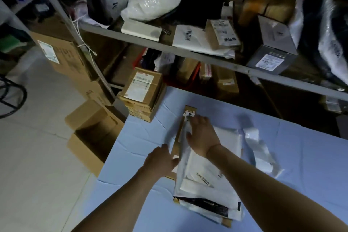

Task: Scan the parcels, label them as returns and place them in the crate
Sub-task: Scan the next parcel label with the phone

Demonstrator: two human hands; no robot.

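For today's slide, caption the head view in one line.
Both hands press a pile of parcels on the blue table.

We're looking at a dim scene, cool and bluish. The counter [293, 165] and the pale floor [33, 156] catch most of the light, while the shelf [188, 51] above sinks into deep shadow. We see soft glare on the plastic bag [154, 0] up top. Motion blur smears the hands, left [160, 162] and right [201, 135], and label print is unreadable. Straight shelf rails bow toward the edges: wide-angle distortion.
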